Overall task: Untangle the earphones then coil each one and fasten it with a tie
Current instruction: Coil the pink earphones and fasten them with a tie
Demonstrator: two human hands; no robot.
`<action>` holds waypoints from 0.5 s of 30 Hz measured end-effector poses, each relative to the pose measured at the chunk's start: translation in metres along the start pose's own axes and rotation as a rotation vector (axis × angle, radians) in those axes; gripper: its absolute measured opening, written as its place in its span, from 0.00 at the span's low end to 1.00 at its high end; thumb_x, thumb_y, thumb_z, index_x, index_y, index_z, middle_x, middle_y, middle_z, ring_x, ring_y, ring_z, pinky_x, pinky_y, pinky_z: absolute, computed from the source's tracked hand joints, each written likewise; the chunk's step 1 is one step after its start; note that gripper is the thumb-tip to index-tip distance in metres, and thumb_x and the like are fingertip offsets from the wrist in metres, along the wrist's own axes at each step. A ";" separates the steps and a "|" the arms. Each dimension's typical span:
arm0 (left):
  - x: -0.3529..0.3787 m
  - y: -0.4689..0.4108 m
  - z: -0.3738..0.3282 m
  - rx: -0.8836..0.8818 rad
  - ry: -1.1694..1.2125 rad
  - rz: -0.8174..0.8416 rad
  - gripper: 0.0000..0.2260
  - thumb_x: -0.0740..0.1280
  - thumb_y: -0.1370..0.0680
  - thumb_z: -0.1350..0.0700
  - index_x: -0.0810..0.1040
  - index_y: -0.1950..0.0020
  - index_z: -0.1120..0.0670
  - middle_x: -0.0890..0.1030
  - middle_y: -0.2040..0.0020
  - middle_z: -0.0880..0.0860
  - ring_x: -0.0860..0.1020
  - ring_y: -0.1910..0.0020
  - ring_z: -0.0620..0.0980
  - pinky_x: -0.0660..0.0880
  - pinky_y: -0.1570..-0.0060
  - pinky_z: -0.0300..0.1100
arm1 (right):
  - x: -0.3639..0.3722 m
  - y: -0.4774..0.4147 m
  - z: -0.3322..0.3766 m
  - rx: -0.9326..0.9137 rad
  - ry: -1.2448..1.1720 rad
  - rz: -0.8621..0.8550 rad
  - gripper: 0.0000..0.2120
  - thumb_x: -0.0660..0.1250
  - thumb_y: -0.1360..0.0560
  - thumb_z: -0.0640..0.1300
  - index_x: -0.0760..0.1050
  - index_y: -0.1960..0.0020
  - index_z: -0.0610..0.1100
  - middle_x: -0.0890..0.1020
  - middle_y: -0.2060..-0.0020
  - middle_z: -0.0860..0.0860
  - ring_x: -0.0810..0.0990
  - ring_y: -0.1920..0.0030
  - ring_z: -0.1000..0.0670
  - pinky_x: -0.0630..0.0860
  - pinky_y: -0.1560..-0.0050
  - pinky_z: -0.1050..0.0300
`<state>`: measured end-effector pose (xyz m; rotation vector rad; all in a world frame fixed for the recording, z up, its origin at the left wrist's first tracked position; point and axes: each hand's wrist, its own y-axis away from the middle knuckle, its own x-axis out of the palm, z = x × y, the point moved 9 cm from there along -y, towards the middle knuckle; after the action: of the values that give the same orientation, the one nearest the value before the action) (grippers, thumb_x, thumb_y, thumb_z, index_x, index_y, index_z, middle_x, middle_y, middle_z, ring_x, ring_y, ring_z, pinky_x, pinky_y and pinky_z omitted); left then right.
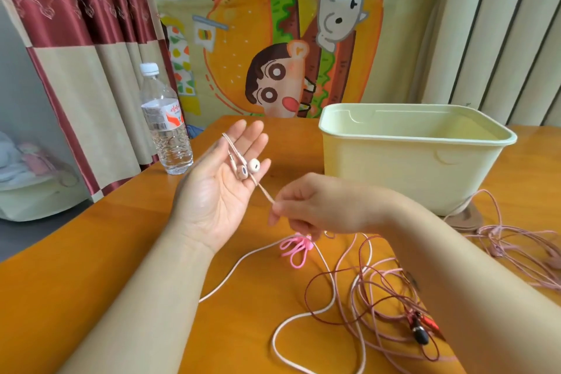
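Coiling stage, barely started by the look of it. Holds left grip [218, 188] open, palm up, buds [249, 168] resting across the fingers. Pinches cord [264, 193] just under them in right grip [303, 209]. Leaves the rest trailing onto the worktop [121, 267], into the tangle [379, 291]. Next, probably: wind round the fingers, drawing slack clear.

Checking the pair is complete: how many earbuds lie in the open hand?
2, both on the left hand: a darker-faced earbud at the finger bases, a paler earbud beside it. None seems hidden there.
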<state>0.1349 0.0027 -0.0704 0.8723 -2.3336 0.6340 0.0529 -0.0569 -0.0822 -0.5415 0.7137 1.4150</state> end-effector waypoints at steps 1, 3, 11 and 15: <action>-0.001 0.000 -0.002 0.020 -0.061 -0.006 0.12 0.54 0.18 0.56 0.76 0.46 0.53 0.84 0.49 0.51 0.81 0.45 0.47 0.72 0.40 0.49 | 0.003 0.003 0.002 0.006 0.080 0.032 0.12 0.58 0.19 0.46 0.79 0.52 0.45 0.74 0.73 0.55 0.73 0.72 0.55 0.71 0.69 0.66; 0.000 0.001 -0.001 0.045 -0.228 0.013 0.13 0.53 0.18 0.57 0.77 0.47 0.54 0.85 0.52 0.51 0.82 0.47 0.48 0.72 0.40 0.49 | 0.001 0.007 0.009 0.001 0.205 0.025 0.11 0.58 0.20 0.46 0.79 0.51 0.47 0.75 0.72 0.55 0.72 0.72 0.58 0.69 0.68 0.68; 0.018 0.012 0.032 -0.057 -0.740 0.261 0.13 0.59 0.21 0.49 0.81 0.52 0.52 0.84 0.59 0.51 0.80 0.54 0.49 0.73 0.49 0.47 | -0.049 0.030 0.028 -0.048 0.367 -0.325 0.06 0.67 0.25 0.46 0.81 0.55 0.45 0.82 0.68 0.52 0.79 0.68 0.55 0.74 0.67 0.62; 0.023 0.019 0.040 -0.126 -0.757 0.319 0.16 0.53 0.21 0.52 0.81 0.52 0.53 0.85 0.56 0.54 0.82 0.54 0.51 0.74 0.49 0.48 | -0.064 0.032 0.031 -0.104 0.254 -0.458 0.03 0.69 0.27 0.44 0.81 0.58 0.45 0.84 0.65 0.51 0.81 0.64 0.54 0.76 0.61 0.62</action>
<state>0.0934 -0.0181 -0.0885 0.7708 -3.1967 0.2882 0.0242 -0.0760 -0.0121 -0.9152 0.6653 0.9665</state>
